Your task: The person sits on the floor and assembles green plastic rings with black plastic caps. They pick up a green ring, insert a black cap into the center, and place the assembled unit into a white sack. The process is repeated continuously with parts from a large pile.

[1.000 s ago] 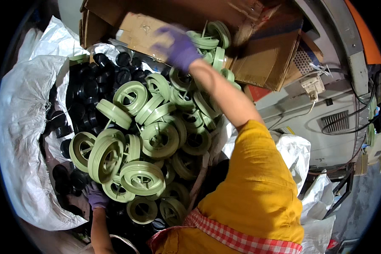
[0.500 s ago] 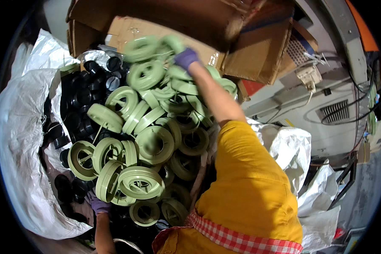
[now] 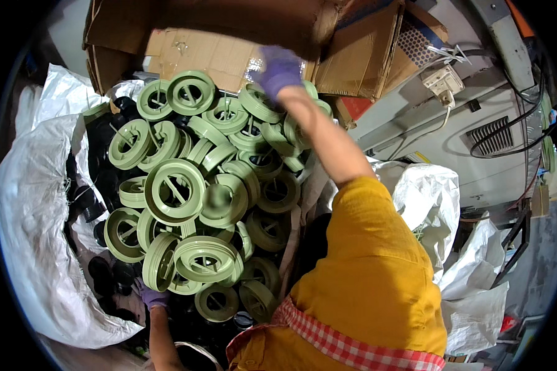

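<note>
Many pale green plastic rings [image 3: 174,191], some with a bar across the middle, lie heaped over black round caps [image 3: 102,272] inside a white woven sack [image 3: 28,229]. My right hand [image 3: 280,73], in a purple glove, is above the far side of the heap, by the cardboard box. Motion smears its fingers, so their grip cannot be told. My left hand [image 3: 150,295], gloved the same, rests low at the heap's near left, beside black caps and just below a tilted ring. Its partly shadowed fingers look stretched out, with nothing visible in them.
An open cardboard box [image 3: 207,59] stands tilted at the far side, its flap [image 3: 356,55] reaching right. White sacks [image 3: 424,198] lie to the right of my yellow sleeve. A power socket [image 3: 442,81] with cables hangs near a vented grey panel [image 3: 489,137].
Green rings have tumbled left and nearer, covering more black caps. My right hand has moved slightly farther up, off the rings toward the box. My left hand stays low beside the heap.
</note>
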